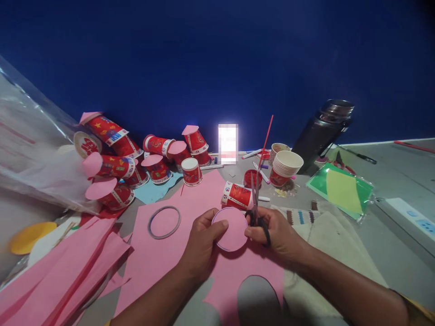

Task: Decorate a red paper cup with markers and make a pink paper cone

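Observation:
Between my hands is a round pink paper disc (231,233) with a dark drawn line along its edge. My left hand (204,240) pinches its left side, thumb on top. My right hand (277,231) has black-handled scissors (254,199) in its grip, blades pointing up and away, while its thumb and finger also touch the disc's right edge. Beneath lies a large pink paper sheet (146,267) with rounded cut-outs near the front. A grey ring (164,222) rests on that sheet, left of my hands. Just beyond the disc, a red paper cup (237,195) lies on its side.
Several decorated red cups with pink paper tops (157,168) crowd the back left. A stack of paper cups (287,167) and a dark thermos (321,136) stand back right. A green packet (343,188) and a power strip (411,222) lie right; folded pink paper (64,271) lies left.

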`<state>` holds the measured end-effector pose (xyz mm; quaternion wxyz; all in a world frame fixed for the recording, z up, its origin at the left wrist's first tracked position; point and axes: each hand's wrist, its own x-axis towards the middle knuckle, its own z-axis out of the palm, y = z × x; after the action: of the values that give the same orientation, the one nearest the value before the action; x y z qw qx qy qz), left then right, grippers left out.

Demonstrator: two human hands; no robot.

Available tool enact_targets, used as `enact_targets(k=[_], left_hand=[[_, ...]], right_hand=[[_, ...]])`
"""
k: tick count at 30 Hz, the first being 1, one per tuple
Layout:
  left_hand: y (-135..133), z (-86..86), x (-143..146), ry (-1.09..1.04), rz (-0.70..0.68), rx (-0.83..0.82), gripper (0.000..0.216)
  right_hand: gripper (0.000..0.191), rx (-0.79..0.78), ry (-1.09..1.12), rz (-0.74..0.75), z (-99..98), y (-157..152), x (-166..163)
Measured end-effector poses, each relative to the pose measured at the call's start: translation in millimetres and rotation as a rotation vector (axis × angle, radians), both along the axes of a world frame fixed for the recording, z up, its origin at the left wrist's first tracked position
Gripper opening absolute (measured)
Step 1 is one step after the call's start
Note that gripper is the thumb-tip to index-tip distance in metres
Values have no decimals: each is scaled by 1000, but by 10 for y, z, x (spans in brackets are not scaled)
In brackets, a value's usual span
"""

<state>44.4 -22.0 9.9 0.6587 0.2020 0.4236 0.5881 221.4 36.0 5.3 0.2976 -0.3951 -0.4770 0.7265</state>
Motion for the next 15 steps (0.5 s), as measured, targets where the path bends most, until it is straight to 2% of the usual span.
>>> enact_targets(k=[4, 8, 15], left_hand=[[2, -29, -17, 6, 9, 22, 24], [0, -52, -28, 45, 28, 16, 24], [39, 169, -61, 77, 232, -17, 25]], right_hand=[[45, -38, 22, 160, -45, -23, -5], [52, -55, -4, 238, -52, -33, -7], [71, 9, -37, 384, -123, -23, 42]])
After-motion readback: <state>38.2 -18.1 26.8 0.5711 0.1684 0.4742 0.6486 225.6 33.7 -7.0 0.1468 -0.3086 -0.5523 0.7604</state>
